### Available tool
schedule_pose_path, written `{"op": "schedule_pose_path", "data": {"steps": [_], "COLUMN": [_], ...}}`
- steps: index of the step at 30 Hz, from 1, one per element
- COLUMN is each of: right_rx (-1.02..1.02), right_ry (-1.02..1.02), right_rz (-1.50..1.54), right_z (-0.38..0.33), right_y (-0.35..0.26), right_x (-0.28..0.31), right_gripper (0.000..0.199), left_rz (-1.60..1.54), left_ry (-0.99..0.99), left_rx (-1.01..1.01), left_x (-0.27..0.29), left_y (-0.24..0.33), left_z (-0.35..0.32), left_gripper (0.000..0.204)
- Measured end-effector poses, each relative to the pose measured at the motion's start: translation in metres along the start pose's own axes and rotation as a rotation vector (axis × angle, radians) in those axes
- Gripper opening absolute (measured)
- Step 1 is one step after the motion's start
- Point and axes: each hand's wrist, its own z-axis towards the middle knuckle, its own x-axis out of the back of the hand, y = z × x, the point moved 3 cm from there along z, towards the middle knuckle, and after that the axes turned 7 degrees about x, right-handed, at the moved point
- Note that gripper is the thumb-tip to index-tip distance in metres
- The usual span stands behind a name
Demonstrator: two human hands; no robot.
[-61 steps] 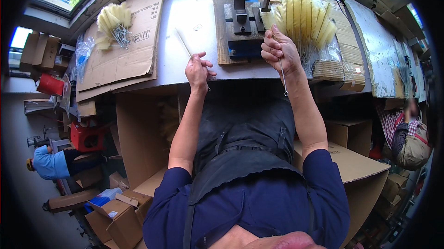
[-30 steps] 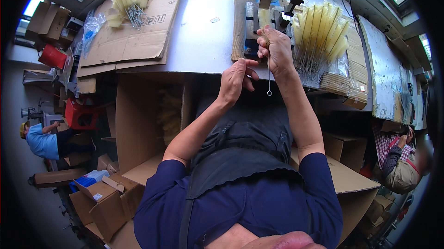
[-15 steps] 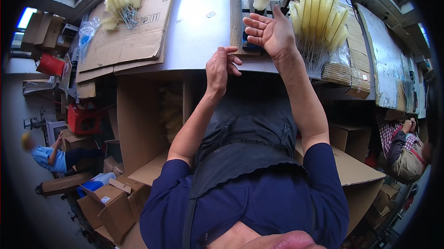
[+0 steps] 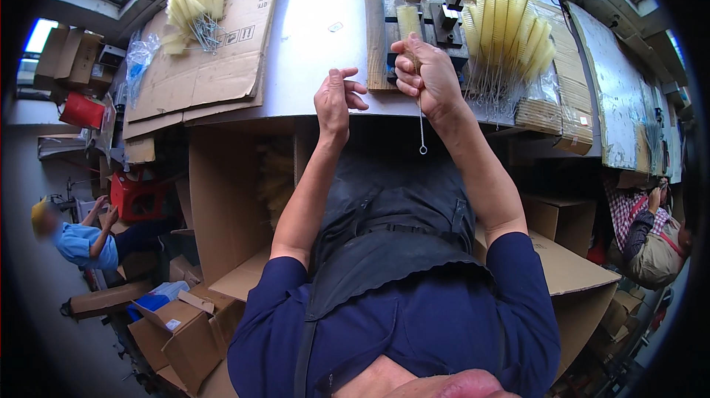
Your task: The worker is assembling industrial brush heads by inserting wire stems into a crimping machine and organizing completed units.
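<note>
My right hand (image 4: 427, 72) is closed round a wire-handled bristle brush (image 4: 408, 19). Pale yellow bristles stick out past its fingers, and the wire stem with a ring at its end hangs below the fist. Beyond it stands a dark metal press or fixture (image 4: 445, 21), mounted on a wooden board (image 4: 376, 35); the brush's tip lies over the fixture, and whether they touch I cannot tell. To the left, my left hand (image 4: 337, 98) hovers over the table's front edge, fingers loosely bent and apart, with nothing in it.
More brushes (image 4: 506, 24) lie fanned on the right side of the white table (image 4: 318, 35). A smaller pile of brushes (image 4: 196, 9) rests on flat cardboard (image 4: 214, 65) at the left. An open carton (image 4: 222, 198) stands below the table edge. Other people are at both sides.
My right hand has gone from spread fingers to a grip on the brush, which has come down toward me from the fixture. My left hand has shifted slightly left.
</note>
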Motion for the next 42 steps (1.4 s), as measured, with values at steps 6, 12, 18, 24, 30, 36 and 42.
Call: {"op": "schedule_pose_path", "data": {"steps": [6,12,18,24,30,36,42], "right_rx": [0.112,0.037,0.005,-0.017,-0.037,-0.049,-0.047], "right_ry": [0.087,0.061,0.048,0.067,-0.037,-0.154,-0.137], "right_rz": [0.003,0.012,0.004,0.046,0.214,0.463,0.473], "right_z": [-0.006,0.001,0.002,0.004,0.0,0.004,0.01], "right_y": [-0.026,-0.034,-0.04,-0.039,-0.036,-0.027,-0.03], "right_x": [0.048,0.06,0.06,0.054,0.064,0.069,0.067], "right_gripper": [0.034,0.032,0.031,0.029,0.03,0.031,0.03], "left_rz": [0.097,0.03,0.042,0.03,0.034,0.039,0.043], "left_ry": [0.074,0.147,0.136,0.142,0.15,0.153,0.164], "left_rx": [-0.043,-0.006,-0.007,-0.018,-0.034,-0.038,-0.055], "left_x": [0.015,0.025,0.025,0.025,0.025,0.025,0.022], "left_y": [-0.007,-0.029,-0.029,-0.029,-0.03,-0.033,-0.032], "left_z": [0.026,0.039,0.038,0.038,0.037,0.036,0.036], "left_gripper": [0.053,0.047,0.045,0.045,0.044,0.042,0.041]}}
